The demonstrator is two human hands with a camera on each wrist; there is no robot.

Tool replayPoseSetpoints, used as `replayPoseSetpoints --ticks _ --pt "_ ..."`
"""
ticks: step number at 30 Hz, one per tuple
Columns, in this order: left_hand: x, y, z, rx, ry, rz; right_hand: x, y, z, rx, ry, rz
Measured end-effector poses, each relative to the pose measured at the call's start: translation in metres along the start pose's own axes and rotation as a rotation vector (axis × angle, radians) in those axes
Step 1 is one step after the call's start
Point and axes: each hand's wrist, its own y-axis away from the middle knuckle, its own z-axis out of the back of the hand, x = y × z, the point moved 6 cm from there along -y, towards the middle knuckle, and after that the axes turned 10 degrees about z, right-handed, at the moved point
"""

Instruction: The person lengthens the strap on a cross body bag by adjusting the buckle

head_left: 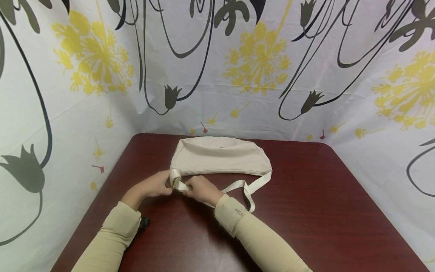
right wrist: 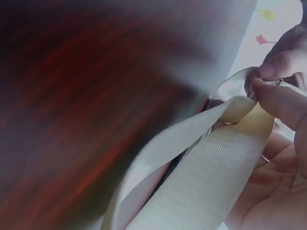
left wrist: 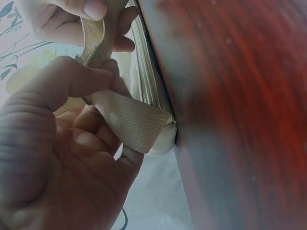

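Observation:
A cream shoulder bag [head_left: 221, 153] lies on the table, its zipper along the edge nearer me. At the bag's left corner my left hand [head_left: 153, 186] pinches the webbing strap [left wrist: 129, 120] between thumb and fingers; a loop of strap stands up there. Close beside it, my right hand [head_left: 204, 190] pinches the same strap between thumb and forefinger. In the right wrist view a folded length of strap [right wrist: 196, 187] runs back from the fingertips. A small metal piece [right wrist: 278, 82] shows near them, partly hidden. The strap's far end joins the bag's right corner.
The dark red table [head_left: 323, 211] has rounded far corners. A white cloth [head_left: 210, 75] with flower prints hangs behind and at both sides. A small dark object [head_left: 144, 223] shows by the left cuff. Slack strap [head_left: 249, 194] lies twisted right of the right hand.

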Motion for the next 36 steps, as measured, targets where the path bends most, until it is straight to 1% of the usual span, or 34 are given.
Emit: replayPoseSetpoints --ticks 3,5,9,13,18,23,26,30,32,34,36 --pt "-0.002 -0.005 0.003 -0.02 -0.025 0.012 -0.003 0.002 0.004 0.01 0.014 0.001" --pt "-0.004 -0.008 0.004 -0.018 -0.022 0.014 -0.004 0.003 0.007 0.013 0.028 0.007" --pt "-0.007 -0.014 0.003 -0.008 -0.019 -0.005 -0.007 0.008 0.015 0.012 0.059 0.011" --pt "-0.011 -0.018 0.003 0.001 -0.017 -0.001 -0.012 0.012 0.02 0.022 0.053 0.008" --pt "-0.02 -0.028 0.004 -0.006 0.011 -0.017 -0.019 0.016 0.028 0.018 0.066 0.005" --pt "-0.023 -0.033 0.002 -0.024 -0.014 -0.018 -0.022 0.019 0.034 0.022 0.099 0.01" --pt "-0.02 -0.027 0.0 -0.03 -0.013 -0.017 -0.02 0.019 0.031 0.029 0.115 -0.005" --pt "-0.009 -0.008 -0.002 -0.034 -0.027 0.019 -0.01 0.015 0.017 0.067 0.127 0.021" --pt "-0.005 0.001 -0.002 -0.046 -0.026 0.025 -0.004 0.012 0.013 0.08 0.133 0.041" --pt "-0.004 0.006 -0.001 -0.059 -0.022 0.025 -0.002 0.01 0.011 0.09 0.157 0.052" --pt "-0.005 0.006 -0.001 -0.065 -0.018 0.008 -0.002 0.01 0.012 0.097 0.177 0.05"
